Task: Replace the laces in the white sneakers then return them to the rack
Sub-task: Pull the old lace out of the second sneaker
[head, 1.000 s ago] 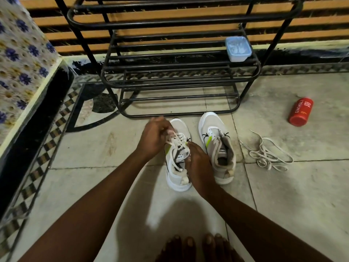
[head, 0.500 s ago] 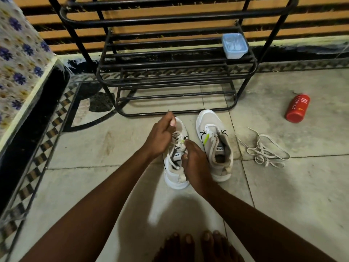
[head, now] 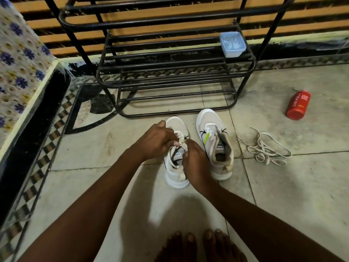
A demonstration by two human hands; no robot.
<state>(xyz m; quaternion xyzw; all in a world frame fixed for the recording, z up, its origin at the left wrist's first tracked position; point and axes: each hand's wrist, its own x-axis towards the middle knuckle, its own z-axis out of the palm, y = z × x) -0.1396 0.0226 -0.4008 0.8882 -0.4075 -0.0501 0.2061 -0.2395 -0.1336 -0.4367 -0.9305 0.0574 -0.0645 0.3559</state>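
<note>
Two white sneakers stand side by side on the tiled floor in front of the black metal rack (head: 170, 70). The left sneaker (head: 175, 176) carries a white lace (head: 172, 151) across its tongue. My left hand (head: 156, 140) and my right hand (head: 194, 159) meet over its upper eyelets, both pinching that lace. The right sneaker (head: 215, 144) has a green stripe and shows no lace in its eyelets. A loose white lace (head: 268, 148) lies tangled on the floor to its right.
A red bottle (head: 298, 107) lies on the floor at the right. A pale blue lidded box (head: 233, 44) sits on the rack's middle shelf. A flower-patterned cloth (head: 20, 59) covers a raised edge at the left. My bare toes (head: 200, 244) show at the bottom.
My left hand has dropped from above the sneaker's toe back to the eyelets beside my right hand. The view has shifted slightly; the sneakers have stayed in place.
</note>
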